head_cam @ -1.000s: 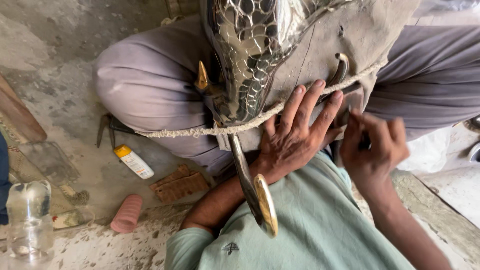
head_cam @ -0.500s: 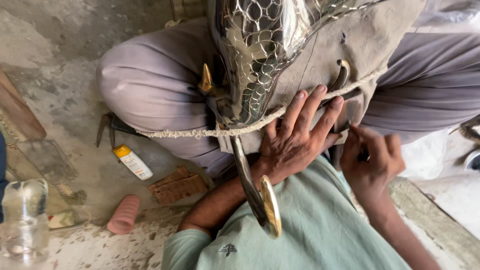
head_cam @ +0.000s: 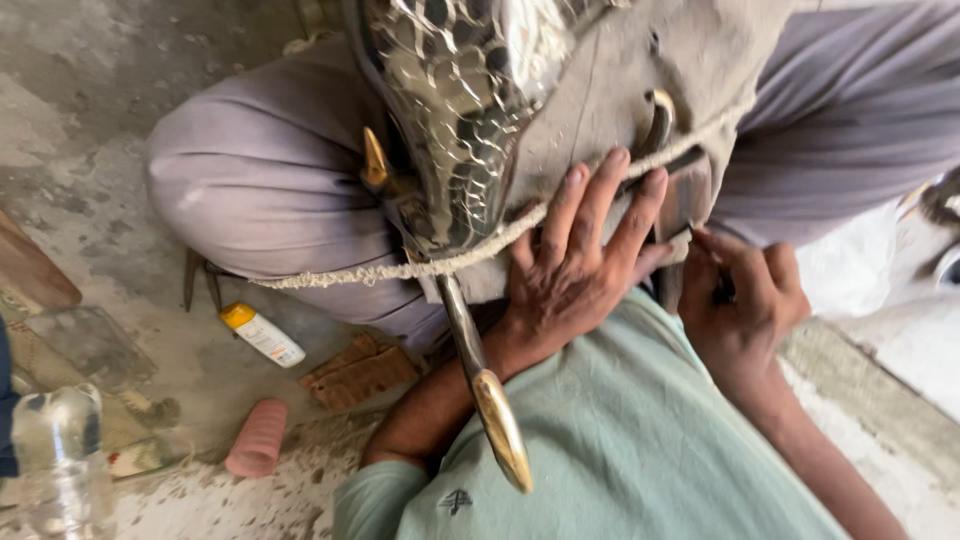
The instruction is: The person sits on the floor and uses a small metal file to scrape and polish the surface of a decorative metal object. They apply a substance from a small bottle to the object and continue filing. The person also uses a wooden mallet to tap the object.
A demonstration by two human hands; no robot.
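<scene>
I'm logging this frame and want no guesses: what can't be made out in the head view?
- Shiny scaled metal piece: cut off by the top edge.
- Small dark tool: mostly hidden inside the right hand; its kind is unclear.
- Grey padded block: the left hand covers its lower part.
- Clear glass bottle: blurred, cut off at the bottom-left corner.
- White tube with yellow cap: label too small.

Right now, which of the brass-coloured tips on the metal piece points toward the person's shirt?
The long rounded brass tip, at the end of the thin rod, lying over the green shirt. The small pointed brass tip stands up by the knee.
</scene>
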